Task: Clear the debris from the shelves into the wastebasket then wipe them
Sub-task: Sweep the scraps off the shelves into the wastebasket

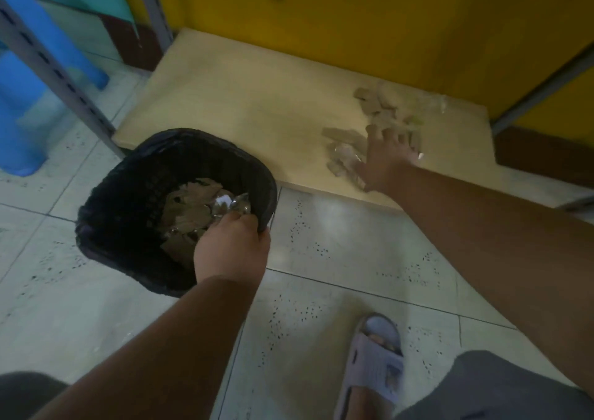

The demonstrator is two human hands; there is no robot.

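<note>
A black lined wastebasket point(128, 194) stands on the floor against the front edge of the low beige shelf board point(257, 98). Brown cardboard scraps and clear plastic bits lie inside it. My left hand point(231, 246) grips the basket's near rim. A pile of brown cardboard debris point(376, 104) with some clear plastic lies on the right part of the shelf. My right hand point(385, 159) rests flat on that debris with its fingers spread.
A grey perforated metal upright point(54, 69) rises at the shelf's left corner, with blue plastic stools point(22, 108) behind it. A yellow wall point(353, 18) backs the shelf. My foot in a grey slipper point(376, 365) stands on the tiled floor point(337, 243).
</note>
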